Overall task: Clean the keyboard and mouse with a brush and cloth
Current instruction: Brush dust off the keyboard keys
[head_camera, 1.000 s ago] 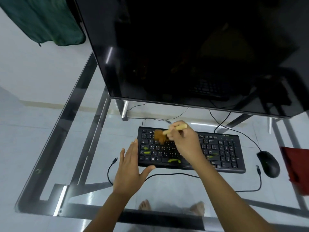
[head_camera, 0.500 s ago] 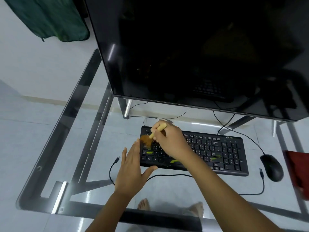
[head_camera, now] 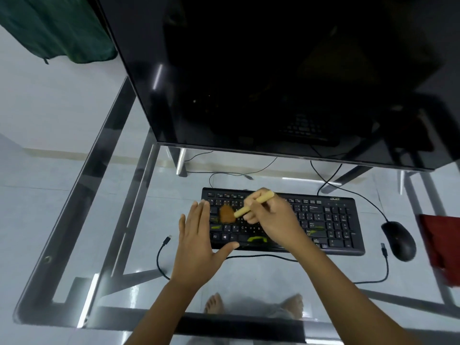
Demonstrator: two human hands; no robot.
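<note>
Keyboard (head_camera: pixel 331 220), corner logo unreadable, Z X C V keys legible; right hand (head_camera: pixel 271 217) grips brush (head_camera: pixel 251 205); left hand (head_camera: pixel 199 235) flat, spread wide at left end.

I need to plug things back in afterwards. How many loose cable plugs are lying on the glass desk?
2: one plug left of the keyboard, one plug between keyboard and mouse. Others may hide behind the monitor.

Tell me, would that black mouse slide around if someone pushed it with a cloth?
Probably. The black computer mouse sits on a smooth glass tabletop, so it would likely glide easily. Its rounded, glossy shell may be slippery to grip. Its thin black cable looks slack, so it should hardly hold the mouse back.
</note>
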